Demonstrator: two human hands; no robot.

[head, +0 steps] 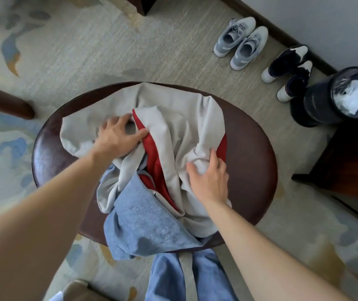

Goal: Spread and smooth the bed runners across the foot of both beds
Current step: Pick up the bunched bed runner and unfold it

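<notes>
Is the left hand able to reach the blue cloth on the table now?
Probably yes. The blue cloth lies uncovered at the table's near edge, just below the left hand, which now grips the grey-and-red runner; it must release that first.

Grey-and-red runner (pixel 173 127), blue cloth (pixel 143 218), dark brown table (pixel 249 148), blue-blotched beige carpet (pixel 76 51).

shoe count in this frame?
4. Two light grey sneakers side by side on the carpet near the wall, and two dark navy-and-white shoes to their right, next to the bin. None looks hidden.
</notes>
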